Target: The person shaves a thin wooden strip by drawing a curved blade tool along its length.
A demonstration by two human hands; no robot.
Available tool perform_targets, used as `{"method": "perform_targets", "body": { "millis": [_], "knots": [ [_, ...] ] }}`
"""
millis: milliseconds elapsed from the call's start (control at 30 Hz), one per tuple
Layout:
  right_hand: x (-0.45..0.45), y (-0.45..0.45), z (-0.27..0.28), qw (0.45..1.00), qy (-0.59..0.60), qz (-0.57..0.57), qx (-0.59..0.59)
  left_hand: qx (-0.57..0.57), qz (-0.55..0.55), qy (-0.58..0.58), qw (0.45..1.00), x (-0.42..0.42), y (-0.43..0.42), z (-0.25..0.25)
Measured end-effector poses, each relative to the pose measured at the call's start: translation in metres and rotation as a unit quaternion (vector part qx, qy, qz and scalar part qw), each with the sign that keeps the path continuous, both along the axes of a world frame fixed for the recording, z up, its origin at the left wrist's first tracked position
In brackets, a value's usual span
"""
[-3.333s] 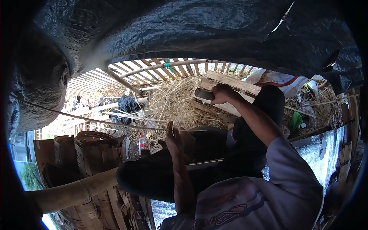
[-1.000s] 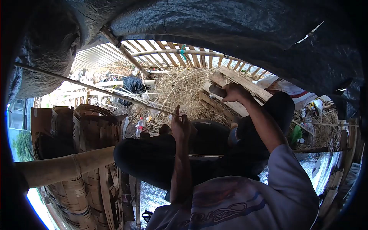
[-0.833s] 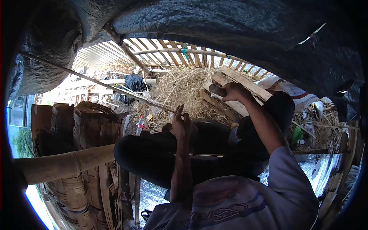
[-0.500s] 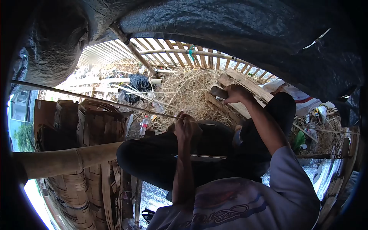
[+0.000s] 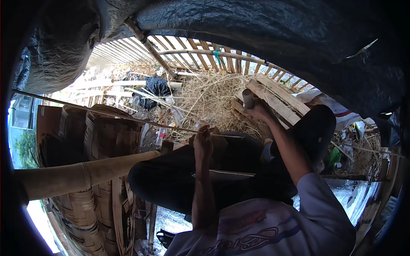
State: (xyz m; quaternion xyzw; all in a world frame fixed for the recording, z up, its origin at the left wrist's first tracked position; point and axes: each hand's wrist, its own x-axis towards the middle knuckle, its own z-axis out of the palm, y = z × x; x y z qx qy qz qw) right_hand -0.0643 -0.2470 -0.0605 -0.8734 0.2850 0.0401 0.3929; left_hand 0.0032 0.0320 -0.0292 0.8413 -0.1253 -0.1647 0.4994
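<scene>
A long thin strip runs from the far left to my left hand, whose fingers are pinched around it above my thigh. A short end of the strip sticks out to the right of that hand. My right hand is wrapped round a dark, blunt-ended tool, which stands nearly upright above the wooden boards. Any blade on this tool is hidden. Straw lies beyond both hands.
Woven bamboo baskets stand at the left behind a thick bamboo pole. Wooden boards lie beyond my right hand. A plastic bottle is near my left knee. Dark sheeting hangs overhead, and a slatted fence stands behind.
The tool in my right hand has turned from slanting to nearly upright. My left hand has closed more around the strip, whose short end now shows at the right. The view has shifted slightly.
</scene>
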Motion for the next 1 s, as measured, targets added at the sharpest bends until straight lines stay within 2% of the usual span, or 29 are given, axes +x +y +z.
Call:
{"method": "perform_targets", "body": {
  "millis": [33, 100, 167, 200, 233, 300, 367, 433, 467, 533, 567, 633, 867, 1000],
  "knots": [
    [-0.004, 0.014, -0.022, 0.997, -0.022, -0.071, 0.03, 0.0, 0.002, -0.003, 1.0, 0.001, -0.001, 0.003],
    [-0.022, 0.045, -0.031, 0.956, -0.093, -0.197, 0.198, 0.0, -0.004, 0.001, 1.0, 0.003, -0.003, 0.003],
    [-0.038, 0.061, -0.039, 0.953, -0.104, -0.225, 0.175, 0.032, 0.008, 0.057, 0.998, 0.004, -0.001, 0.004],
    [-0.044, 0.068, -0.043, 0.95, -0.119, -0.246, 0.153, 0.08, -0.019, 0.024, 0.996, 0.003, -0.004, 0.018],
    [-0.046, 0.069, -0.041, 0.95, -0.112, -0.246, 0.153, 0.081, -0.019, 0.031, 0.996, 0.0, -0.006, 0.021],
    [-0.042, 0.059, -0.033, 0.979, -0.025, -0.196, 0.056, 0.063, -0.016, -0.027, 0.998, -0.003, -0.013, 0.024],
    [-0.036, 0.058, 0.004, 0.98, -0.014, -0.194, 0.05, 0.072, -0.011, -0.011, 0.997, -0.004, -0.018, 0.028],
    [-0.032, 0.059, 0.042, 0.962, 0.01, -0.203, 0.18, 0.08, -0.002, 0.002, 0.997, -0.003, -0.024, 0.037],
    [-0.033, 0.06, 0.025, 0.963, 0.013, -0.202, 0.18, 0.093, -0.008, -0.008, 0.996, -0.004, -0.026, 0.041],
    [-0.039, 0.07, -0.026, 0.97, -0.062, -0.225, 0.061, 0.111, -0.013, -0.013, 0.994, -0.008, -0.026, 0.046],
    [-0.041, 0.072, -0.035, 0.97, -0.06, -0.226, 0.063, 0.143, -0.016, -0.036, 0.989, -0.008, -0.027, 0.047],
    [-0.045, 0.076, -0.04, 0.968, 0.003, -0.24, 0.069, 0.179, -0.019, -0.055, 0.982, -0.008, -0.027, 0.046],
    [-0.044, 0.071, -0.045, 0.966, 0.004, -0.244, 0.082, 0.16, 0.001, -0.081, 0.984, -0.01, -0.026, 0.037],
    [-0.052, 0.084, -0.057, 0.975, 0.022, -0.223, 0.007, 0.19, -0.003, -0.111, 0.976, -0.012, -0.028, 0.036]
  ]
}}
